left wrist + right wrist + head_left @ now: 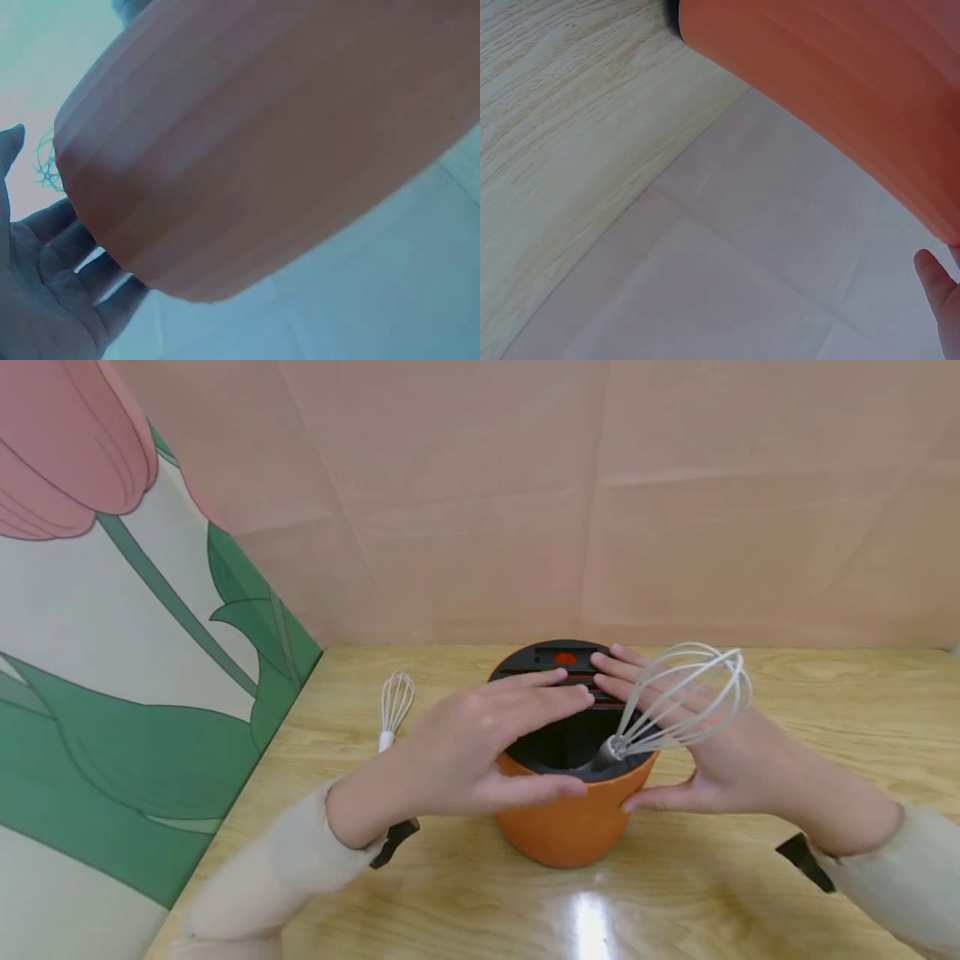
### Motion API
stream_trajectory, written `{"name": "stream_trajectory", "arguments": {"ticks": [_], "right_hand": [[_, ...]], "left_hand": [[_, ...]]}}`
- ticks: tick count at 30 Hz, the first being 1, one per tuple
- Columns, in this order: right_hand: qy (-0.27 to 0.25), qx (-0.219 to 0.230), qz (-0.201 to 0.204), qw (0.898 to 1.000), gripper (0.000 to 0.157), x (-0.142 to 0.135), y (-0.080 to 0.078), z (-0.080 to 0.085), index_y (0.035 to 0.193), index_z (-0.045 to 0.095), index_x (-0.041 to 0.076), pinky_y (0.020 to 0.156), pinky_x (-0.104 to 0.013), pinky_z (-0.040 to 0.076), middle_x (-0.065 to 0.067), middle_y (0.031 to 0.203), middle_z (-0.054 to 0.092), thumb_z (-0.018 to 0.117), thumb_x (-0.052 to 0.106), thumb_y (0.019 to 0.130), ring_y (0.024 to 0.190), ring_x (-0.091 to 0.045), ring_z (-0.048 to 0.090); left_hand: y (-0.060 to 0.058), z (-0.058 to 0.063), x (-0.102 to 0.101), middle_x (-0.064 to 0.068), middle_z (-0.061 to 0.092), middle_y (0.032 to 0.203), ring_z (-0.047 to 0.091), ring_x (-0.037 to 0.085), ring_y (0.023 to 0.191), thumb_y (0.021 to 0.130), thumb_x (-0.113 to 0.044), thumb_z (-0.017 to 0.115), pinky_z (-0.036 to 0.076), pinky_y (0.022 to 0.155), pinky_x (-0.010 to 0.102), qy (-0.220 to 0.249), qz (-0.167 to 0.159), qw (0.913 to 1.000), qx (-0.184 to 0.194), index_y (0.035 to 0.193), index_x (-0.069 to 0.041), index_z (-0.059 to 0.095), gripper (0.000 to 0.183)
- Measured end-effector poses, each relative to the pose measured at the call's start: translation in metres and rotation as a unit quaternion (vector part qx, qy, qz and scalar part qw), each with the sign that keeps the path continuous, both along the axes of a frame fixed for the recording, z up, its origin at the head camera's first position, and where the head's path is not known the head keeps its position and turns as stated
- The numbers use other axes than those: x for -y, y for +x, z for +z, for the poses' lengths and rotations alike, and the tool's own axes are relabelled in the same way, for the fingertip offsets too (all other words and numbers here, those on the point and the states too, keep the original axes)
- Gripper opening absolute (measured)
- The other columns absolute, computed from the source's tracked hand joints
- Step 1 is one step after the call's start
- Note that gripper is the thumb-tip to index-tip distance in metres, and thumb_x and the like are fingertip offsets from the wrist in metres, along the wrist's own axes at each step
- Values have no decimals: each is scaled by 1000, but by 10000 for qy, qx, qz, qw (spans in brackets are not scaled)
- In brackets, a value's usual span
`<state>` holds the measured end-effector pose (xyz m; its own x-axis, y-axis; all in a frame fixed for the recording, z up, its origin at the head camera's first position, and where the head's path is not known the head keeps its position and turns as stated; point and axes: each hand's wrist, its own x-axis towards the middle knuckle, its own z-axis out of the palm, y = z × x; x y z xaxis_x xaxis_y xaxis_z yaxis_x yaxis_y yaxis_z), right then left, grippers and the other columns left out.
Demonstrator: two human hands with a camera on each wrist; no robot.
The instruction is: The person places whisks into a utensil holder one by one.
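The left hand (487,743) and the right hand (723,768) face each other, fingers straight, thumbs held apart from them. Between the hands stands the orange pot (567,827). A big whisk (617,747) sticks up from it, leaning over the right fingers. A small whisk (386,740) lies out left of the left fingers.

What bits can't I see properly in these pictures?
Handle of the big whisk, head view: most of it is down inside the orange pot, hidden by the wall.
Bottom of the small whisk, head view: behind the left forearm.
Red patch in the pot's black top, head view: too small to tell what it is.
Right hand, right wrist view: mostly cut off by the right edge.
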<state>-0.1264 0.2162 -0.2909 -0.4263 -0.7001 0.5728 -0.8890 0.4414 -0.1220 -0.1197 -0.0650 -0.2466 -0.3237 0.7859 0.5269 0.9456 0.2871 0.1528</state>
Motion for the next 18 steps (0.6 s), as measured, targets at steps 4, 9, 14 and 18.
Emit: {"name": "stream_trajectory", "arguments": {"ticks": [4, 9, 14, 18], "right_hand": [[-135, -148, 132, 9997, 104, 1, -1, 0, 143, 48, -3, 124, -26, 16, -13, 154, 45, 74, 69, 74, 150, -22, 31], [-212, -215, 213, 9993, 102, 1, -2, -1, 143, 49, -3, 124, -25, 17, -14, 154, 45, 73, 69, 75, 151, -20, 30], [-204, -202, 205, 9994, 103, 1, -2, -1, 143, 49, -3, 124, -26, 17, -13, 154, 46, 74, 69, 74, 151, -21, 30], [-171, -176, 151, 9996, 103, 1, -1, 0, 143, 48, -3, 124, -26, 17, -13, 154, 45, 75, 69, 73, 150, -22, 31]], "left_hand": [[-1, 0, 6, 2, 51, 151, 39, 24, 147, 84, -52, 74, 36, 118, 41, -509, 541, 9972, 69, 148, -11, 47, 80], [-4, -1, 11, -6, 27, 164, 12, 16, 156, 83, -64, 67, 32, 113, 65, -1157, 1220, 9855, 236, 159, -23, 23, 97], [-8, -2, 16, -11, 12, 167, -5, 13, 156, 82, -75, 59, 21, 116, 69, -1407, 1493, 9784, 251, 161, -27, 8, 106], [-10, -3, 21, -13, 5, 168, -12, 13, 155, 79, -91, 27, 15, 118, 69, -1508, 1683, 9740, 170, 161, -29, -3, 107]]}}
